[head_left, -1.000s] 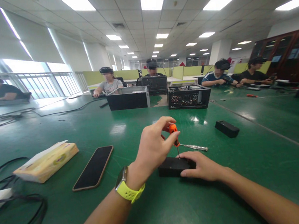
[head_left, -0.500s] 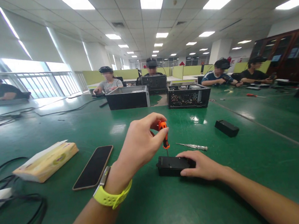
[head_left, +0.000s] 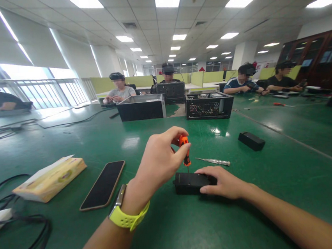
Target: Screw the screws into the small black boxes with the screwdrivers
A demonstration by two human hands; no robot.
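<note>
My left hand (head_left: pixel 164 152) is closed on the orange and black handle of a screwdriver (head_left: pixel 185 150). The screwdriver stands almost upright, its thin shaft pointing down at the top of a black rectangular box (head_left: pixel 189 183). Whether the tip sits in a screw is too small to tell. Wrapped round the right end of that box, my right hand (head_left: pixel 221 181) grips it on the table. Just behind the box lies a slim screwdriver with a clear handle (head_left: pixel 216 161). A yellow-green watch strap (head_left: pixel 129 218) circles my left wrist.
To the left lie a phone (head_left: pixel 103 185), a tissue pack (head_left: pixel 50 178) and black cables (head_left: pixel 44 230). A second black block (head_left: pixel 251 141) rests at the right. Computer cases (head_left: pixel 142 108) stand farther back, and several people sit around the green table (head_left: pixel 176 233).
My left hand and the screwdriver have shifted slightly to the right over the box. My right hand stays on the box, which has hardly moved.
</note>
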